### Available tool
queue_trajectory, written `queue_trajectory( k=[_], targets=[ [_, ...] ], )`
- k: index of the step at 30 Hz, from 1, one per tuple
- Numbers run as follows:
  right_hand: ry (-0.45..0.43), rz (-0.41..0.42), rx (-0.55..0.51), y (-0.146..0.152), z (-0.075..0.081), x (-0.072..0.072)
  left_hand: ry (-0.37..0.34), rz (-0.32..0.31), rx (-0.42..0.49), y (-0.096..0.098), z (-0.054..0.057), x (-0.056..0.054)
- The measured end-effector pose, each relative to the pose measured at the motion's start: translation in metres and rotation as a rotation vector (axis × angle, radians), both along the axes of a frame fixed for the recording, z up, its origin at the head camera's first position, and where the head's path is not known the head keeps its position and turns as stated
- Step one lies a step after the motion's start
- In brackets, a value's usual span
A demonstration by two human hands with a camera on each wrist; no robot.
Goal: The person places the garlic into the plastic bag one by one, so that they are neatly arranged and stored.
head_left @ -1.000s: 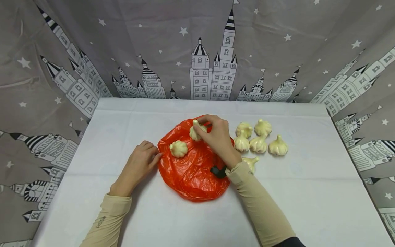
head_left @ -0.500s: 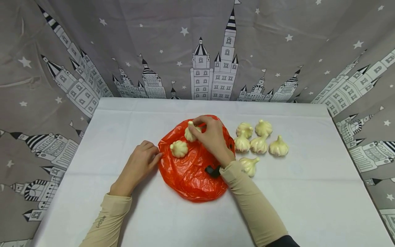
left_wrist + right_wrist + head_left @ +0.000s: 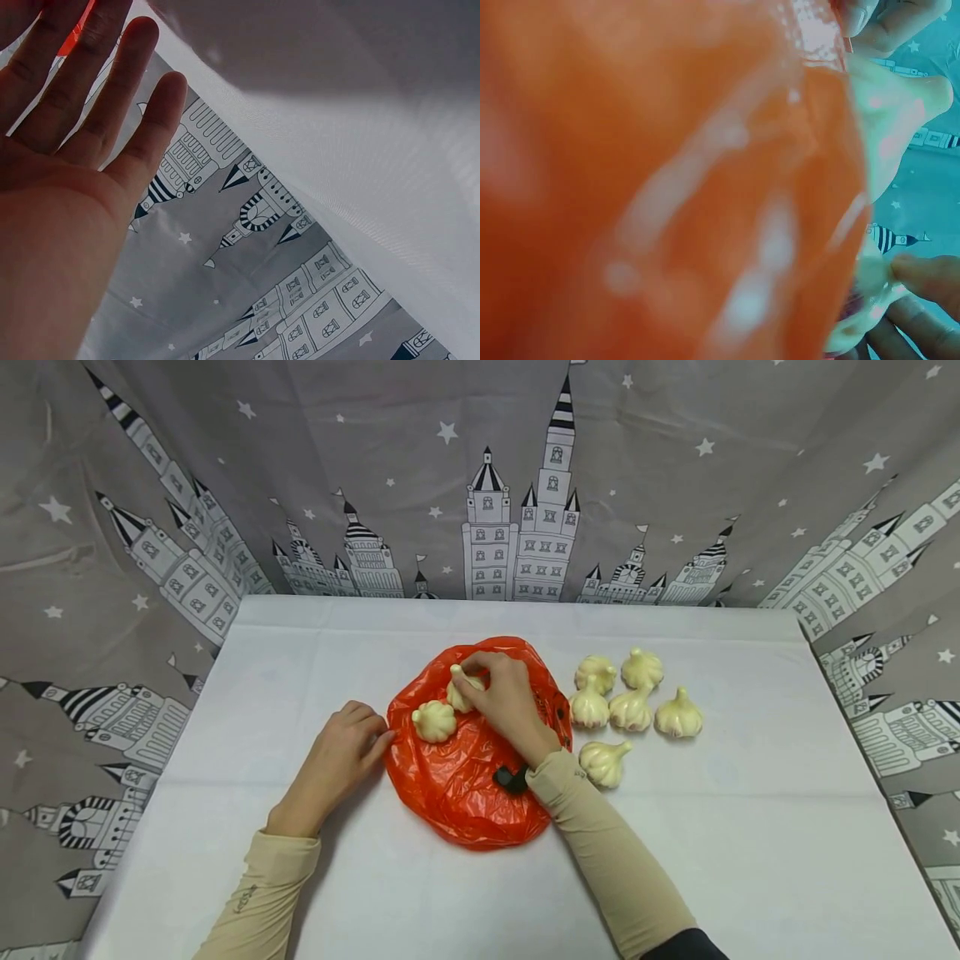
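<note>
A red plastic bag (image 3: 465, 797) lies spread in a rounded shape on the white table. On its upper left part rests one garlic bulb (image 3: 435, 722), stem toward the left. Right beside it, my right hand (image 3: 506, 695) pinches a second garlic bulb (image 3: 459, 695) by thumb and fingers, down at the bag's surface. The right wrist view has both bulbs behind a large blurred fold of the bag (image 3: 667, 187). My left hand (image 3: 336, 764) rests at the bag's left edge, thumb touching it. In the left wrist view its fingers (image 3: 150, 127) look loosely extended.
Several garlic bulbs (image 3: 632, 710) stand grouped right of the bag, with a single bulb (image 3: 603, 763) lying nearer, close to the right sleeve. A dark patch (image 3: 510, 779) shows on the bag by the right wrist. A grey castle-print curtain (image 3: 337, 460) hangs around the table (image 3: 750, 860).
My right hand has moved left and slightly nearer with the pinched garlic bulb, bringing it close against the other bulb on the bag. The left hand has stayed in place.
</note>
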State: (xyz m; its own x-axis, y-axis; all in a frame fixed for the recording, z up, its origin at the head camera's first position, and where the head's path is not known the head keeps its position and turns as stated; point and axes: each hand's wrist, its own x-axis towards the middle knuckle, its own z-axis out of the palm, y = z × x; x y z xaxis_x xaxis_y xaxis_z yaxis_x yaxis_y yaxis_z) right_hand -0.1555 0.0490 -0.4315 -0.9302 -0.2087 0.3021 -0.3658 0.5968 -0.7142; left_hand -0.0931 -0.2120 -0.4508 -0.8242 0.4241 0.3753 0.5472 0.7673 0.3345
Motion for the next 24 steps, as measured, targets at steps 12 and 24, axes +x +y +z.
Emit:
queue_trajectory(
  k=[12, 24],
  targets=[
    [0.004, -0.004, -0.019, 0.0, 0.007, 0.004, -0.015, 0.004, -0.006, 0.002, 0.002, 0.001],
    [0.067, -0.115, -0.052, 0.006, 0.036, 0.023, -0.009, 0.01, 0.005, 0.003, 0.002, 0.002]
  ],
)
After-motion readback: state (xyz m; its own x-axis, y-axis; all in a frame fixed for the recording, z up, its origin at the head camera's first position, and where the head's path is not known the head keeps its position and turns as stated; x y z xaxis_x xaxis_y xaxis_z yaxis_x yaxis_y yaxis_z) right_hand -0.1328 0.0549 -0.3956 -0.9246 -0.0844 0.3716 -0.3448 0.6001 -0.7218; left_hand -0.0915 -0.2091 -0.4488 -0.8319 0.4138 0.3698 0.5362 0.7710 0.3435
